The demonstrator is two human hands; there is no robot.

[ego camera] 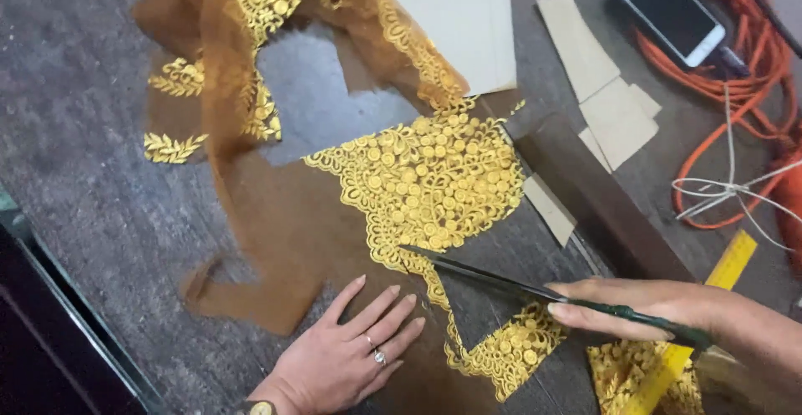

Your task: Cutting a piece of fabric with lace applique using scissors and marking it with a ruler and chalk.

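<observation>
A dark grey work table (pixel 92 147) fills your view, and across it spreads a sheer brown net fabric (pixel 284 214), bunched at the top and flat toward you. Sewn on it is a broad panel of gold embroidery (pixel 434 181), rows of small round motifs edged with leafy scrolls, with a narrower gold border running down to a second patch near your hands. Pale card pattern pieces (pixel 614 106) lie to the right of the fabric, with a larger cream sheet (pixel 468 14) at the top, partly under the net. An orange cable (pixel 752 64) coils in the far right corner, a white phone (pixel 671 12) resting on it. A dark wooden bar (pixel 593 198) lies slantwise beside the embroidery, and a yellow ruler (pixel 702 323) angles under your right wrist.

Your left hand (pixel 347 356) lies flat, fingers spread, pressing the brown net just left of the gold border; it grasps nothing. Your right hand (pixel 652 306) is closed around the green handles of long scissors (pixel 493 277), whose blades point left, their tip at the lower edge of the gold panel.
</observation>
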